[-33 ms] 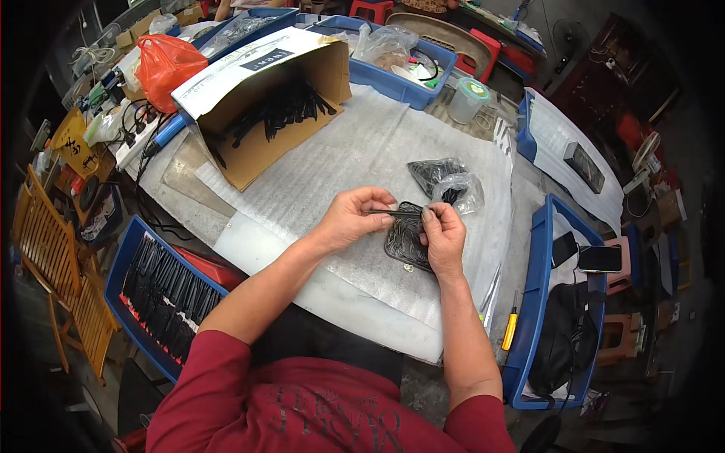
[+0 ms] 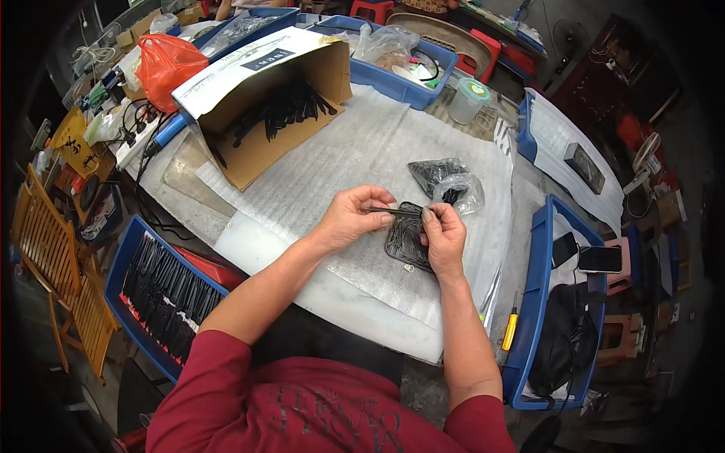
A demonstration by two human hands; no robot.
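Between my two hands a thin black rod-like piece (image 2: 398, 212) is stretched level; its exact kind does not show. The fingers of my left hand (image 2: 349, 217) pinch its left end, and my right hand (image 2: 444, 235) closes on the other end with thumb and fingertips. Just beneath the hands lies a small black tray (image 2: 392, 251) filled with fine dark pieces. Beyond it rests a clear plastic bag (image 2: 466, 195) with black parts inside. An open cardboard box (image 2: 249, 162), lying on its side at the far left, holds several similar black pieces.
A blue bin (image 2: 119, 281) of black pieces with red ends stands at the left. At the right, another blue bin (image 2: 535, 302) holds dark items and a phone (image 2: 600, 259). Beside it lies a yellow screwdriver (image 2: 510, 331). A lidded plastic tub (image 2: 466, 103) stands at the back.
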